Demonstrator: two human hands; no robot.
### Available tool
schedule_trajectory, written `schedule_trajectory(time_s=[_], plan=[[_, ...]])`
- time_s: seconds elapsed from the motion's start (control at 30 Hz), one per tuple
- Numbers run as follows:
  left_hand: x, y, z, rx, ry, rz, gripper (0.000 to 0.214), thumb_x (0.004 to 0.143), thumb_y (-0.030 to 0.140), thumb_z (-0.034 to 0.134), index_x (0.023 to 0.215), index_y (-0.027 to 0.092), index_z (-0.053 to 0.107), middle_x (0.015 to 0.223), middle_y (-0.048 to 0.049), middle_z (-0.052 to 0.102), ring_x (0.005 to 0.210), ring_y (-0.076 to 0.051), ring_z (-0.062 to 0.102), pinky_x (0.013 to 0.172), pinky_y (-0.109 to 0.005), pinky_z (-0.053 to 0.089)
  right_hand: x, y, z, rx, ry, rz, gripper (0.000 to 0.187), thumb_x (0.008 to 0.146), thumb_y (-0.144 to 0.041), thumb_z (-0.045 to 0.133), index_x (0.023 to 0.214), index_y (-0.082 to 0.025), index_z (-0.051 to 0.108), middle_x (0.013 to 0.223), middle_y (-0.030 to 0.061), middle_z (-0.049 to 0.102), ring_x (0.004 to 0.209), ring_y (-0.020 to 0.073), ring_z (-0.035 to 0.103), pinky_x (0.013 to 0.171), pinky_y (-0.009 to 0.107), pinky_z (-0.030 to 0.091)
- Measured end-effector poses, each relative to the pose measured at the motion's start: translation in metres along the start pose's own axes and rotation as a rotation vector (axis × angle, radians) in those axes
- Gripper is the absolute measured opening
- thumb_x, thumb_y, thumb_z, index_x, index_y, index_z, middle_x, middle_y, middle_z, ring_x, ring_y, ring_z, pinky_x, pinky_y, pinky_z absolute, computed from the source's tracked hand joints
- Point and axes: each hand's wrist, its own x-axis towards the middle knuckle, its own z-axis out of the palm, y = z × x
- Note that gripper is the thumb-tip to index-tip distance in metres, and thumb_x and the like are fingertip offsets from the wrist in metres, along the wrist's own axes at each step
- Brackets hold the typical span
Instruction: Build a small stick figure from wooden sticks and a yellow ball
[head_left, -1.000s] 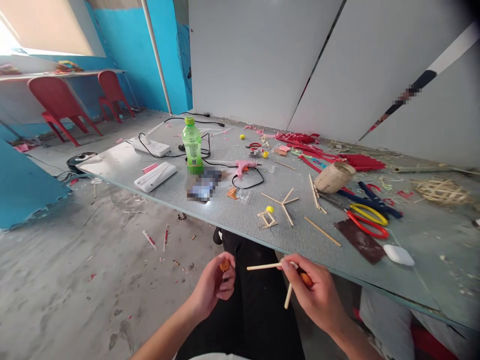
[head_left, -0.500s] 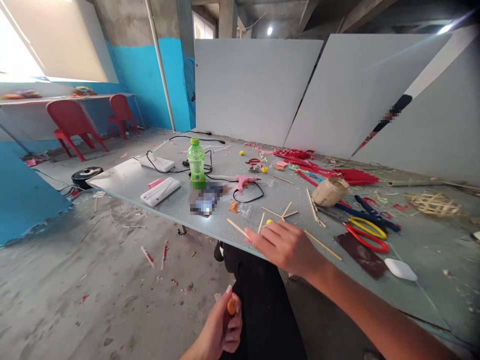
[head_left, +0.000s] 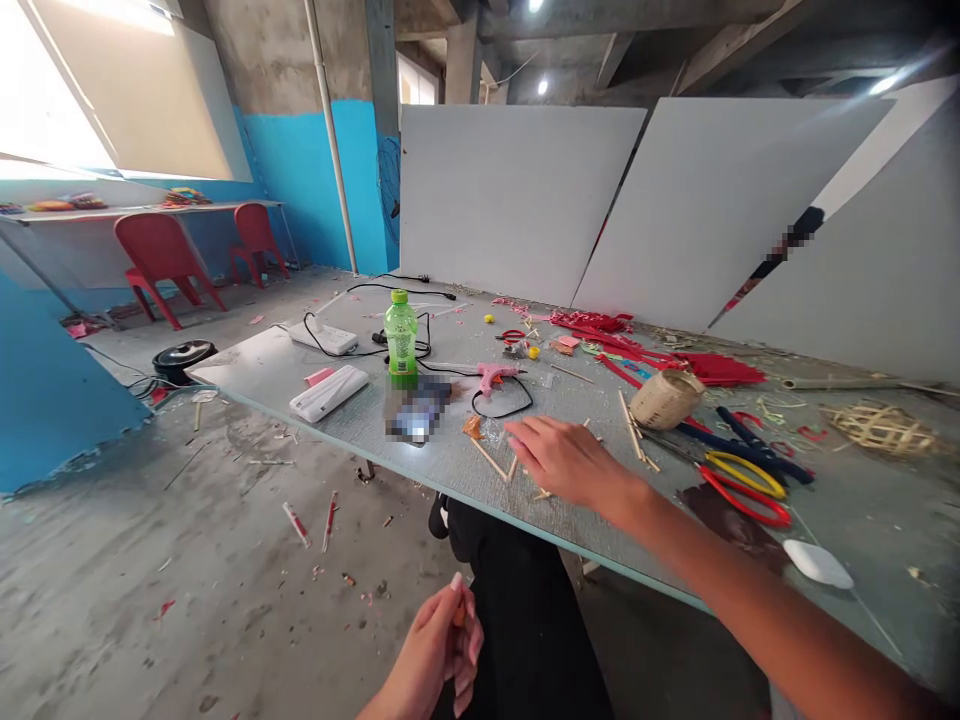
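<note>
My right hand [head_left: 566,461] reaches out over the glass table [head_left: 300,375], fingers stretched flat above thin bamboo sticks [head_left: 491,461] that lie near the front edge. A pink glue gun [head_left: 493,375] with a black cord rests just beyond the fingertips. My left hand [head_left: 442,650] stays low over my lap, curled round a small orange piece [head_left: 457,612] that barely shows between the fingers.
A green bottle [head_left: 401,336], a blurred phone [head_left: 415,412], a white case [head_left: 328,392] and a power strip [head_left: 325,337] sit at the left. A small woven basket [head_left: 664,398], red and yellow scissors [head_left: 742,478], red paper scraps [head_left: 645,345] and a woven ball [head_left: 879,425] lie at the right. Red chairs [head_left: 161,255] stand far left.
My right hand carried the sticks from my lap up to the table, laid them down, and now lies flatter and farther forward. The left hand has sunk lower. The view has tilted up.
</note>
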Motion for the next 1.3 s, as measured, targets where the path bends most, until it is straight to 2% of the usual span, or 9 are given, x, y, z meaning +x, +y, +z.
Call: schedule_trajectory(time_s=[0.1,0.2,0.3,0.43,0.53,0.67,0.87,1.07,1.3], plan=[[0.003,0.014,0.012,-0.052,-0.029,0.061,0.059,0.082,0.074,0.069,0.086,0.02,0.048,0.068,0.0038,0.053,0.043,-0.008,0.043,0.038,-0.022,0.041,-0.033,-0.041,0.003,0.264,0.123,-0.018,0.031,0.108,-0.018,0.038,0.133,-0.02,0.057,0.109,0.01,0.072,0.097,0.0225,0.07,0.083,0.035,0.055],[0.006,0.03,0.019,-0.008,-0.032,0.129,0.055,0.083,0.069,0.072,0.084,0.02,0.047,0.067,0.0064,0.042,0.046,-0.006,0.036,0.039,-0.018,0.032,-0.067,-0.08,0.022,0.424,0.094,-0.091,0.033,0.107,-0.014,0.039,0.137,-0.023,0.051,0.101,0.0062,0.069,0.091,0.0217,0.07,0.08,0.034,0.058],[0.012,0.056,0.016,0.151,0.009,0.246,0.053,0.084,0.07,0.07,0.087,0.02,0.051,0.068,0.0069,0.037,0.05,-0.006,0.032,0.042,-0.018,0.025,-0.079,-0.095,0.042,0.519,0.085,-0.054,0.04,0.104,-0.007,0.035,0.138,-0.023,0.048,0.106,0.0081,0.069,0.098,0.0234,0.07,0.083,0.037,0.06],[0.037,0.106,0.006,0.536,0.173,0.54,0.049,0.099,0.066,0.046,0.089,0.019,0.054,0.066,0.0059,0.035,0.053,-0.009,0.034,0.049,-0.021,0.028,-0.048,-0.085,0.059,0.609,0.181,0.151,0.036,0.104,-0.009,0.033,0.134,-0.023,0.047,0.111,0.0095,0.071,0.099,0.0235,0.073,0.088,0.04,0.06],[0.065,0.135,0.0,1.029,0.333,0.814,0.03,0.107,0.041,0.038,0.114,0.018,0.055,0.079,-0.0005,0.056,0.066,-0.015,0.052,0.065,-0.027,0.044,-0.011,-0.074,0.077,0.523,0.244,0.165,0.044,0.101,-0.006,0.033,0.139,-0.022,0.045,0.123,0.0131,0.067,0.116,0.0271,0.067,0.098,0.046,0.058],[0.094,0.145,-0.008,1.364,0.214,1.04,0.029,0.1,0.024,0.044,0.125,0.015,0.055,0.112,-0.0151,0.069,0.103,-0.025,0.065,0.094,-0.041,0.052,0.018,-0.065,0.107,0.336,0.259,0.149,0.046,0.094,-0.003,0.04,0.137,-0.015,0.05,0.12,0.0185,0.064,0.115,0.033,0.063,0.1,0.054,0.056],[0.109,0.132,-0.022,1.388,0.146,1.009,0.045,0.101,0.021,0.048,0.146,0.018,0.047,0.128,-0.0144,0.071,0.113,-0.024,0.069,0.101,-0.041,0.054,0.012,-0.054,0.12,0.35,0.306,0.185,0.044,0.096,-0.004,0.046,0.138,-0.017,0.05,0.12,0.0163,0.064,0.117,0.0329,0.061,0.101,0.054,0.055],[0.111,0.135,-0.023,1.391,0.18,0.987,0.049,0.099,0.026,0.055,0.147,0.018,0.047,0.116,-0.011,0.075,0.102,-0.022,0.072,0.094,-0.038,0.057,0.003,-0.049,0.106,0.431,0.313,0.205,0.041,0.098,-0.011,0.054,0.137,-0.02,0.049,0.125,0.0154,0.063,0.122,0.033,0.059,0.103,0.056,0.054],[0.106,0.136,-0.02,1.4,0.195,0.988,0.045,0.099,0.028,0.057,0.142,0.016,0.05,0.11,-0.0107,0.073,0.094,-0.021,0.07,0.089,-0.036,0.056,0.004,-0.055,0.082,0.314,0.331,0.202,0.038,0.101,-0.008,0.045,0.137,-0.018,0.052,0.127,0.0168,0.065,0.12,0.0321,0.059,0.104,0.052,0.052]])
